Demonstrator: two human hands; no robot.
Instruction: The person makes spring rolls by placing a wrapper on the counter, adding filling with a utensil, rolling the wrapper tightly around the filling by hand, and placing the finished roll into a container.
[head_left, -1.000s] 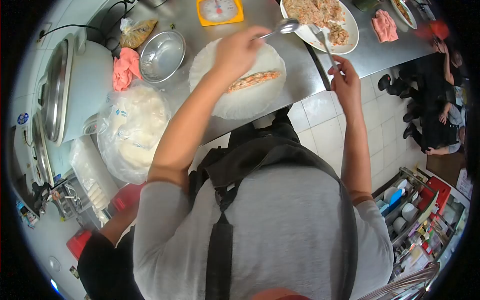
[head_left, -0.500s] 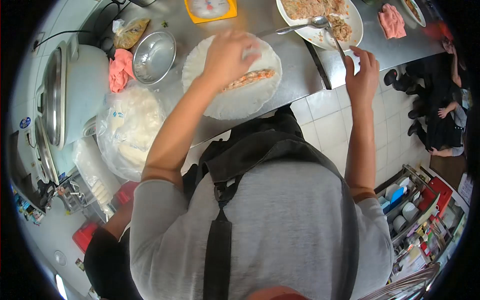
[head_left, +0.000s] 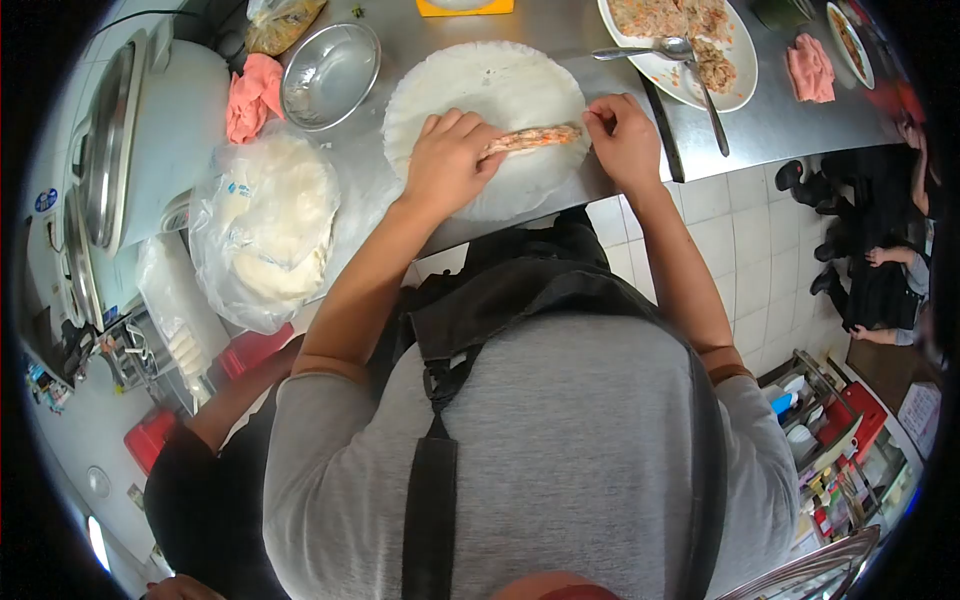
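A strip of orange-flecked filling (head_left: 540,138) lies across a round white wrapper (head_left: 490,75) on the steel counter. Over the wrapper's left part, my left hand (head_left: 455,160) has its fingers bent at the filling's left end; whether they pinch anything is hidden. At the wrapper's right edge, my right hand (head_left: 622,140) holds its thumb and index finger together near the filling's right end; what is between them is too small to tell. Two spoons, one (head_left: 672,48) pointing left and one (head_left: 718,125) pointing down, rest on the oval plate of filling (head_left: 745,60).
A metal bowl (head_left: 330,78), pink cloth (head_left: 254,98) and plastic bag of white rounds (head_left: 270,225) are at left. Another pink cloth (head_left: 810,68) lies right of the plate. A yellow scale (head_left: 468,8) is at the top. A person's arm (head_left: 240,400) shows at lower left; other people stand at far right.
Both spoons have been let go and now rest on the plate. My left hand has come down to the wrapper, and my right hand has moved left from the spoon to the wrapper's edge.
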